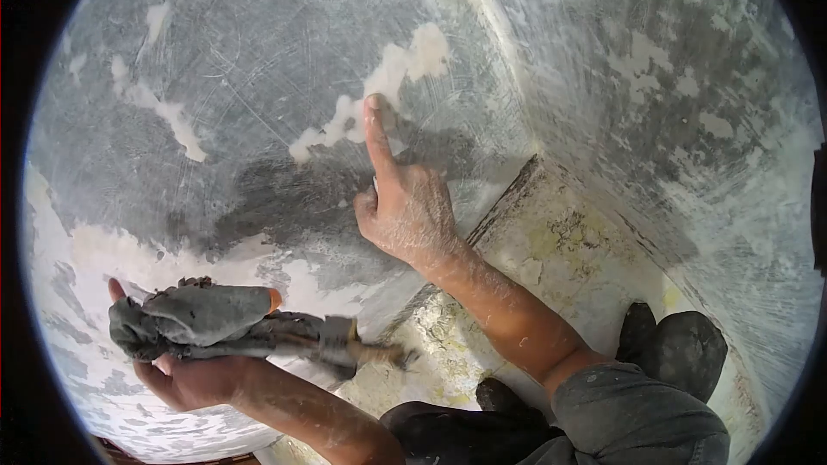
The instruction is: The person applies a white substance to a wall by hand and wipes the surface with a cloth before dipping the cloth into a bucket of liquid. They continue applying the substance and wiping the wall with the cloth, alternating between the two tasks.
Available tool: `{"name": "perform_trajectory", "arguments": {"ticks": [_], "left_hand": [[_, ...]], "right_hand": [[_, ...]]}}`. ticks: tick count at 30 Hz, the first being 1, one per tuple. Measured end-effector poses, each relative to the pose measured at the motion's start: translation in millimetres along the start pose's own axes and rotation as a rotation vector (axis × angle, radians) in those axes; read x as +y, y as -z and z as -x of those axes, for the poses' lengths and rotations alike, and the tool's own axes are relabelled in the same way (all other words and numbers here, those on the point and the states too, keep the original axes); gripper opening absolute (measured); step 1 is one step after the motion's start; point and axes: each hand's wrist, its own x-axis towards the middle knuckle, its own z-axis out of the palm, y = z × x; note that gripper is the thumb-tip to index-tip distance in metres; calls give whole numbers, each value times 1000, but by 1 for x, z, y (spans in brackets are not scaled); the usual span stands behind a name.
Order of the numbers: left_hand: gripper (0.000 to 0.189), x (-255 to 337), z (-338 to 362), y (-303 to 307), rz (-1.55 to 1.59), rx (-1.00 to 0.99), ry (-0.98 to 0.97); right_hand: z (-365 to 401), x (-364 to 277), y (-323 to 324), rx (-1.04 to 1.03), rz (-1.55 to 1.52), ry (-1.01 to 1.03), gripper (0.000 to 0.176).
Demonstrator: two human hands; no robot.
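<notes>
My right hand (409,207) is against the grey wall (284,52), its index finger stretched onto a pale patch (409,60). The other fingers are curled, with a small pale edge showing near them; what they hold is too hidden to name. At the lower left, my left hand (194,379) is wrapped round a bundle of tools (284,336) with a grey-green cloth (207,314) over it. An orange tip (275,300) sticks out of the cloth, and a blurred brush-like end (383,355) points right.
A second wall (689,77) meets the first at a pale corner seam. Below is a stained, yellowish ledge or floor (551,250). Dark rounded shapes, perhaps footwear (685,349), are at the lower right. White patches (164,112) mark the wall.
</notes>
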Motion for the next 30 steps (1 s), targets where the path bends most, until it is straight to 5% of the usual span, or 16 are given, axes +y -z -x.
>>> {"name": "perform_trajectory", "arguments": {"ticks": [2,6,11,30], "left_hand": [[53,2,-1,2,-110,24,-74],[52,5,-9,11,25,16,92],[69,5,-13,12,-14,14,64],[57,13,-3,-17,89,93,116]], "right_hand": [[4,-1,-7,31,-31,79,97],[9,-1,-19,36,-43,87,97],[1,15,-14,218,50,105,95],[20,23,-23,139,30,140,94]]}}
